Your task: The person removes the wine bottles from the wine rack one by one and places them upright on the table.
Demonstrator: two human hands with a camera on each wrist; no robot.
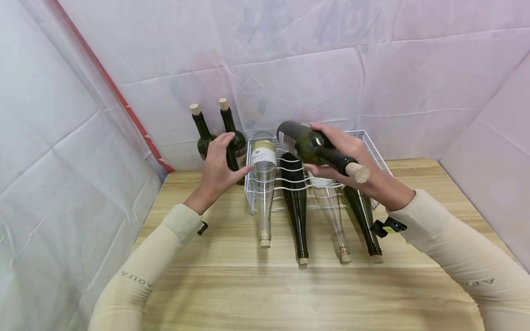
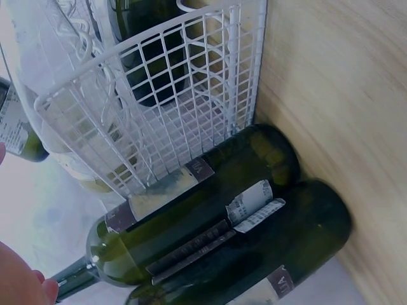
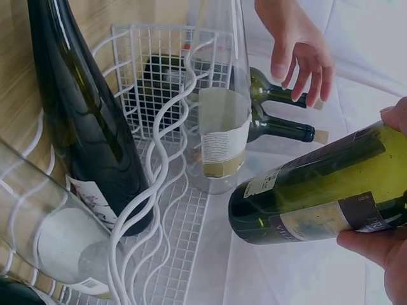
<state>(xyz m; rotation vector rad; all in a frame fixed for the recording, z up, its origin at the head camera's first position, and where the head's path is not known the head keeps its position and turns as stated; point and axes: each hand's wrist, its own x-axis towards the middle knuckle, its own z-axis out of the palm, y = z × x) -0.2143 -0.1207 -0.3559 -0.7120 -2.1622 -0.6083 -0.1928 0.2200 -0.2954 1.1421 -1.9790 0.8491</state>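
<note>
My right hand (image 1: 357, 149) grips a dark green wine bottle (image 1: 296, 133) above a white wire rack (image 1: 248, 195). The bottle is tilted, its cork (image 1: 358, 172) toward me and its base toward the back wall. My left hand (image 1: 217, 168) has its fingers spread and holds nothing. It is beside a clear bottle (image 1: 265, 184) with a white label, lying in the rack's left slot; in the right wrist view its fingers (image 3: 315, 82) hang loosely near two corked green bottles (image 3: 280, 127). Those bottles stand upright left of the rack, their labels showing in the left wrist view (image 2: 165, 197).
Further right in the rack lie a dark bottle (image 1: 296, 207), a clear bottle (image 1: 331, 207) and another dark bottle (image 1: 364, 220), corks toward me. The rack stands on a wooden table (image 1: 248, 294). Pale sheeting (image 1: 290, 59) hangs behind and at both sides.
</note>
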